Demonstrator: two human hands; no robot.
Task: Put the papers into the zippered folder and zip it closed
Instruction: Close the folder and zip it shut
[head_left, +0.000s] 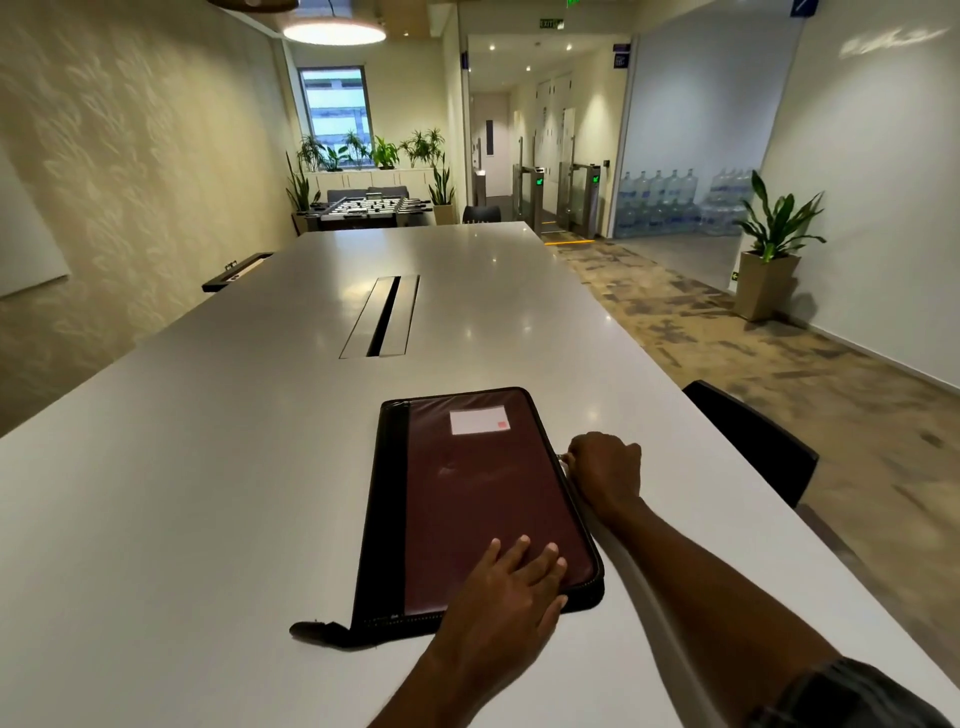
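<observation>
A maroon zippered folder (478, 493) with a black spine and a white label lies flat and closed on the white table (208, 467). My left hand (511, 587) presses flat on its near right corner, fingers spread. My right hand (605, 473) sits at the folder's right edge, pinched on the small metal zipper pull (562, 458) about a third of the way down from the far corner. A black strap (317, 631) sticks out from the near left corner. No papers show; the folder's inside is hidden.
A recessed cable slot (384, 317) runs along the table's middle. A black chair back (753, 441) stands at the table's right edge, close to my right arm. Carpeted floor, a potted plant (774, 244) and water bottles lie to the right.
</observation>
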